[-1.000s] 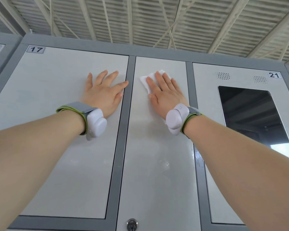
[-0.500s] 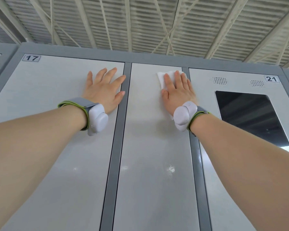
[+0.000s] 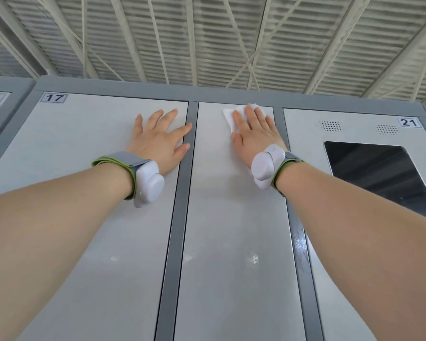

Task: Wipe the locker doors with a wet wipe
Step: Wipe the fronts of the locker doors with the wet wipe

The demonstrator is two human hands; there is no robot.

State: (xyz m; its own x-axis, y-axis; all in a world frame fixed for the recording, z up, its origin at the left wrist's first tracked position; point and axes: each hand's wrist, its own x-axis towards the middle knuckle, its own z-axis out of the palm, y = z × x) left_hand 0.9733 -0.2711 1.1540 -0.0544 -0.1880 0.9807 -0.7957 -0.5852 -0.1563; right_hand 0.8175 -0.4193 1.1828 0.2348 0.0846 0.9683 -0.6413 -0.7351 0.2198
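Note:
A white wet wipe (image 3: 229,116) lies flat against the top of the narrow middle locker door (image 3: 234,230), just under the grey top frame. My right hand (image 3: 255,134) presses it there with straight fingers, covering most of it. My left hand (image 3: 159,141) rests flat with spread fingers on the wide locker door marked 17 (image 3: 79,193), its index fingertip touching the grey divider. Both wrists wear white sensor bands.
A grey divider post (image 3: 182,205) separates door 17 from the middle door. To the right stands the panel marked 21 (image 3: 354,124) with a dark screen (image 3: 384,175) and speaker holes. Wet smears shine lower on the doors. Metal roof beams (image 3: 207,40) run overhead.
My right hand has slid the wipe up to the top edge of the middle door. My left hand has stayed flat on door 17. The view has tilted further upward.

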